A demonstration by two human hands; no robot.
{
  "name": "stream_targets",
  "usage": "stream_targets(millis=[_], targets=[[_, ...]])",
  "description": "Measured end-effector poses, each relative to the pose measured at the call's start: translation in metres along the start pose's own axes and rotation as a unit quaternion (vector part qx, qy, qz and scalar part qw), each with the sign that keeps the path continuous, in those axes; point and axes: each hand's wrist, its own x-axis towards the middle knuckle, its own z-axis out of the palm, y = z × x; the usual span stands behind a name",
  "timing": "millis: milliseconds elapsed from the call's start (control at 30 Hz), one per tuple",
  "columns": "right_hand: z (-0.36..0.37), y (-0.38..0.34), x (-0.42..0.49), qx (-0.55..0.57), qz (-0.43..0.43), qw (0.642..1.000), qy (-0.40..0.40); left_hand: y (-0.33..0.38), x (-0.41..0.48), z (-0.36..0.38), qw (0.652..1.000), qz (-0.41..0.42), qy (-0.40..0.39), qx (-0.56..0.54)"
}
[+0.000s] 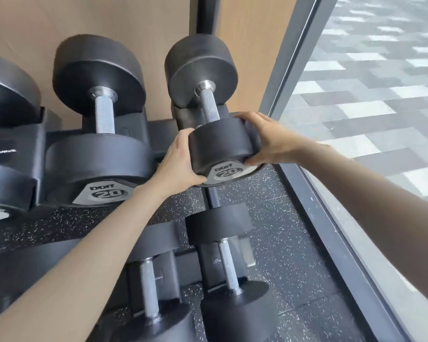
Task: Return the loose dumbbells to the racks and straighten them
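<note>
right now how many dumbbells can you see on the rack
5. Upper row: far-left dumbbell, cut off; middle dumbbell; right dumbbell, held by left hand and right hand. Lower row: lower-left dumbbell, lower-right dumbbell. More may hide under the arm.

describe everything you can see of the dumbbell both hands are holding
The dumbbell has two round black, rubber-looking heads joined by a knurled silver metal handle. It lies on the rightmost cradle of the upper rack, far head toward the wall, near head toward the camera, its end plate marked 20. The left hand and right hand grip the near head from either side.
</note>
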Motion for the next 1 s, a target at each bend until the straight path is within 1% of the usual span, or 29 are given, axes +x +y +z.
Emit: stream_targets(millis=[67,133,167,333,467,633,733,800,900,1000], targets=[[0.003,0.005,0.007,0.026,0.039,0.998,-0.049,0.001,0.004,-0.004,0.999,0.012,-0.027,0.036],[0.006,0.011,0.009,0.124,0.071,0.985,-0.097,0.001,0.009,-0.009,0.996,0.018,-0.051,0.076],[0.008,0.013,0.008,0.169,0.077,0.977,-0.105,0.001,0.011,-0.011,0.994,0.02,-0.064,0.091],[0.018,0.024,0.003,0.294,0.055,0.952,-0.065,0.012,0.013,-0.019,0.98,0.03,-0.117,0.16],[0.023,0.033,-0.003,0.411,0.031,0.91,-0.055,0.029,0.021,-0.027,0.957,0.054,-0.152,0.243],[0.043,0.05,-0.007,0.488,0.033,0.872,-0.022,0.044,0.032,-0.033,0.923,0.063,-0.193,0.326],[0.046,0.054,-0.008,0.531,0.028,0.847,-0.016,0.053,0.034,-0.029,0.915,0.046,-0.2,0.349],[0.046,0.056,-0.007,0.535,0.026,0.844,-0.025,0.056,0.032,-0.026,0.922,0.034,-0.182,0.341],[0.042,0.049,-0.005,0.507,0.025,0.86,-0.039,0.05,0.026,-0.027,0.94,0.014,-0.153,0.305],[0.042,0.034,-0.007,0.477,0.032,0.878,-0.01,0.039,0.01,-0.024,0.967,-0.002,-0.113,0.23]])
